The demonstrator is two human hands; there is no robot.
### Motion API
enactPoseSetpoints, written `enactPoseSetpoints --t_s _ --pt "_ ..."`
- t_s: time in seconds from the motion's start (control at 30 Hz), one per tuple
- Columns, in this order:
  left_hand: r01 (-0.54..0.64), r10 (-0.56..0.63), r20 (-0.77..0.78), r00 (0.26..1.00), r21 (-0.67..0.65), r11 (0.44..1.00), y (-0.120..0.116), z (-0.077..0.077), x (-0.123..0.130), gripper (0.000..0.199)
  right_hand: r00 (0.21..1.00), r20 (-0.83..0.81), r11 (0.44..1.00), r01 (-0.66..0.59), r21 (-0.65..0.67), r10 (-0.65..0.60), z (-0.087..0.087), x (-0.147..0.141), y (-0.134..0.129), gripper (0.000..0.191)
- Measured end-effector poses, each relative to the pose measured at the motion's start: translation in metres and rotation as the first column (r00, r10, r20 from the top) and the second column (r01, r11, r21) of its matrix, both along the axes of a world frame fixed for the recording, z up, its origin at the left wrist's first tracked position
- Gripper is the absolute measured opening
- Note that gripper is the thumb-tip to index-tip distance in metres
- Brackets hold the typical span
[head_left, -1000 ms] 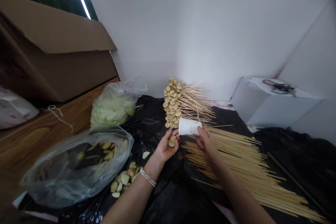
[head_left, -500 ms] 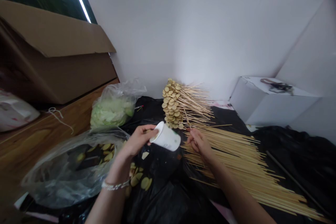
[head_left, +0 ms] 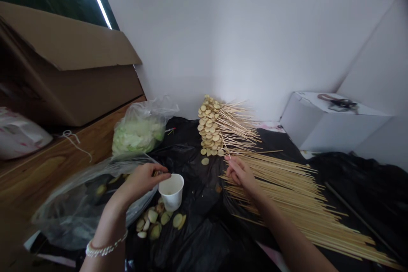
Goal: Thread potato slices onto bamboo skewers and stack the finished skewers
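A white paper cup [head_left: 172, 197] stands upright on black plastic sheeting. My left hand [head_left: 143, 180] is just left of its rim, fingers stretched and slightly apart; whether a fingertip touches the rim is unclear. Between the fingers of my right hand [head_left: 239, 172] is a thin bamboo skewer [head_left: 225, 146], pointing up and left toward a stack of skewered potato slices [head_left: 208, 125]. One loose potato slice [head_left: 205, 161] lies just below that stack. More loose slices [head_left: 153, 216] are heaped beside the cup. Under my right forearm spreads a pile of bare bamboo skewers [head_left: 287, 191].
At left, an open clear plastic bag [head_left: 73, 204] holds more slices, partly behind my left arm. Behind it sits a bag of chopped pale green vegetable [head_left: 138, 131]. A cardboard box [head_left: 79, 89] stands back left, a white box [head_left: 331, 123] back right, near bunched black plastic [head_left: 360, 187].
The cup, tilted in my left hand before, now stands upright farther left and nearer me. My left hand has opened and shifted left. A loose slice now shows below the stack.
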State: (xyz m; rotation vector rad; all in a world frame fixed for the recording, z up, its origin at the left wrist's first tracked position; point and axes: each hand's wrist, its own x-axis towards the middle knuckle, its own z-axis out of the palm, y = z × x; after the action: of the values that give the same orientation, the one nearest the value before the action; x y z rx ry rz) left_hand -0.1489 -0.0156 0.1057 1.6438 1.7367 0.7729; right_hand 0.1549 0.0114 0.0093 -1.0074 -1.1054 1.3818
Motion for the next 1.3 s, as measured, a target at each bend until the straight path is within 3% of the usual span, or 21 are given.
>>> enactPoseSetpoints --t_s 0.07,0.1,0.13,0.2,0.27,0.3,0.37,0.47,0.53,0.6,0.73,0.9,1.1,1.3 --pt "-0.056 0.057 -0.028 0.998 0.05 0.997 -0.007 0.015 0.011 0.036 1.0 0.002 1.0 0.003 -0.003 -0.003 0.0 0.0 0.0 0.051" --pt "-0.097 0.094 0.031 0.995 0.121 0.988 -0.011 0.022 0.02 0.04 1.0 0.004 1.0 0.004 -0.003 -0.003 -0.001 0.0 0.0 0.051" --pt "-0.11 0.086 0.14 0.986 0.172 0.979 -0.016 0.027 0.033 0.042 1.0 0.007 1.0 0.006 -0.003 -0.006 -0.001 0.0 0.0 0.051" --pt "-0.045 -0.042 0.416 0.908 0.197 0.979 -0.023 0.028 0.065 0.041 1.0 0.014 1.0 0.018 -0.002 -0.018 -0.002 0.0 0.002 0.05" --pt "0.15 -0.152 0.666 0.73 0.06 0.987 -0.024 0.015 0.102 0.036 0.999 0.02 1.0 0.03 -0.001 -0.03 -0.005 0.002 0.005 0.051" --pt "0.258 -0.137 0.776 0.616 -0.034 0.966 -0.02 0.004 0.118 0.034 0.999 0.02 0.999 0.034 -0.001 -0.033 -0.006 0.003 0.007 0.052" --pt "0.405 0.052 0.929 0.366 -0.209 0.89 -0.006 -0.022 0.144 0.029 0.999 0.014 0.999 0.043 0.002 -0.043 -0.01 0.007 0.011 0.053" --pt "0.503 0.438 0.899 0.023 -0.388 0.772 0.026 -0.06 0.16 0.024 0.995 0.033 0.996 0.09 0.019 -0.09 -0.016 0.013 0.015 0.052" --pt "0.485 0.539 0.836 -0.106 -0.429 0.762 0.044 -0.078 0.159 0.024 0.99 0.072 0.993 0.117 0.034 -0.119 -0.019 0.015 0.016 0.05" --pt "0.444 0.568 0.802 -0.184 -0.447 0.776 0.055 -0.091 0.155 0.027 0.983 0.124 0.99 0.127 0.053 -0.133 -0.021 0.016 0.016 0.049" --pt "0.378 0.522 0.825 -0.216 -0.422 0.824 0.058 -0.103 0.151 0.036 0.963 0.226 0.985 0.118 0.124 -0.144 -0.022 0.014 0.014 0.042" --pt "0.295 0.421 0.88 -0.221 -0.351 0.889 0.055 -0.111 0.154 0.031 0.915 0.357 0.968 0.112 0.224 -0.189 -0.022 0.006 0.005 0.033" --pt "0.367 0.453 0.862 -0.226 -0.355 0.86 0.053 -0.111 0.153 0.031 0.791 0.565 0.934 0.022 0.357 -0.235 -0.022 0.001 -0.002 0.024" --pt "0.462 0.401 0.896 -0.192 -0.278 0.842 0.049 -0.109 0.153 0.044 0.795 0.56 0.903 -0.034 0.428 -0.235 -0.023 -0.001 -0.003 0.02"
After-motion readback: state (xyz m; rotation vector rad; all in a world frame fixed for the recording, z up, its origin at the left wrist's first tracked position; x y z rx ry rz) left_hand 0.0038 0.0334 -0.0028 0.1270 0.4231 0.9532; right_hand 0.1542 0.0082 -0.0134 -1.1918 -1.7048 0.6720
